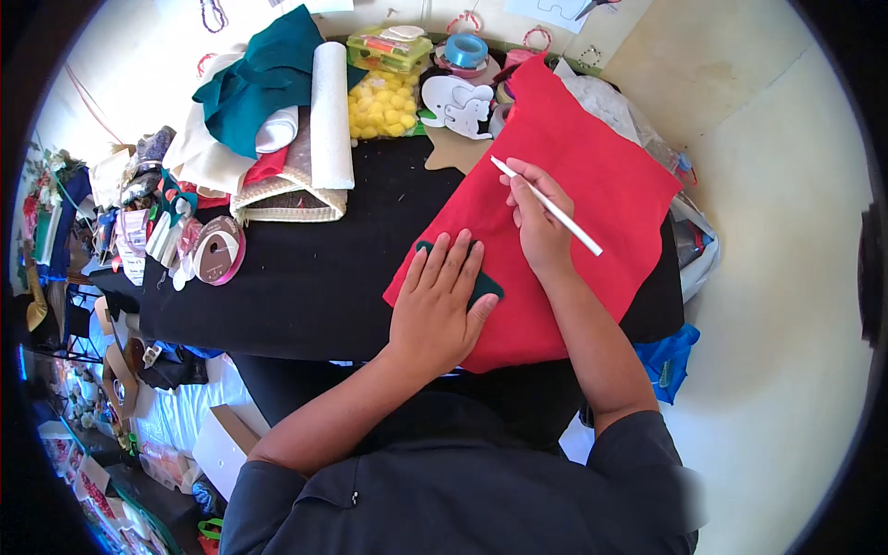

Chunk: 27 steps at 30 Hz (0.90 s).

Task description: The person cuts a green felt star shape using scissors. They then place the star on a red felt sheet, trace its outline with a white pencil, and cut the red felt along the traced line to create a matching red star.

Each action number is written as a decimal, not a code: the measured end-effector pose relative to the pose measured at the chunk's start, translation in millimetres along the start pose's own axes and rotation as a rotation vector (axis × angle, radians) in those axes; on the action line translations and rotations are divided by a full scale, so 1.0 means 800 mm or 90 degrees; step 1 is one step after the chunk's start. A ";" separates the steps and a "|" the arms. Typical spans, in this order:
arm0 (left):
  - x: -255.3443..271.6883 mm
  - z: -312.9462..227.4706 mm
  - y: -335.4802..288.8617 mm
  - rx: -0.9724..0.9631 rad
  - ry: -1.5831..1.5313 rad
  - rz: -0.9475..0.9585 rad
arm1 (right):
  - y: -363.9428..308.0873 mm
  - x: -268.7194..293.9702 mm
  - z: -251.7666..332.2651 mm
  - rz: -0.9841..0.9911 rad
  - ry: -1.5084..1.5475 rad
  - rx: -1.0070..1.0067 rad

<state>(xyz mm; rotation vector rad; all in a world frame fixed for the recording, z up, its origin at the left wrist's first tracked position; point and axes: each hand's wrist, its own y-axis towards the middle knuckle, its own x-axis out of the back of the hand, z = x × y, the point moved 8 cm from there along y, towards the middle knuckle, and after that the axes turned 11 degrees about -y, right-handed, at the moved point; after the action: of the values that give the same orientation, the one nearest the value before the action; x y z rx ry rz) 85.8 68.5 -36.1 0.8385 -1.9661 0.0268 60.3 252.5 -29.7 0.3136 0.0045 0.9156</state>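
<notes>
Head view — left hand [440, 310] palm-down, right hand [542, 217] around white pen [571, 225].

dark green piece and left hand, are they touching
Touching: the head view shows the left hand lying flat on the dark green piece, which peeks out around it.

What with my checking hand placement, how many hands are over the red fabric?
2: the left hand flat on the dark green piece, the right hand holding a white pen-like tool above the red fabric.
</notes>
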 end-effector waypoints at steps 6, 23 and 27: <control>0.014 0.018 -0.006 -0.005 0.032 -0.020 | -0.004 -0.001 0.009 -0.008 -0.072 0.125; 0.035 0.042 0.024 0.060 0.060 -0.004 | -0.044 0.014 -0.013 0.073 -0.039 -0.124; 0.037 0.070 0.083 -0.070 -0.041 0.074 | -0.042 0.021 -0.014 0.024 0.029 -0.145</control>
<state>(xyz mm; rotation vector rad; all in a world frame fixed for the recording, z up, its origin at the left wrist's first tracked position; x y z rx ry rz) -3.6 83.3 -21.8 0.6610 -2.0555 -0.0408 94.7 249.5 -47.4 0.0813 -0.0640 0.9504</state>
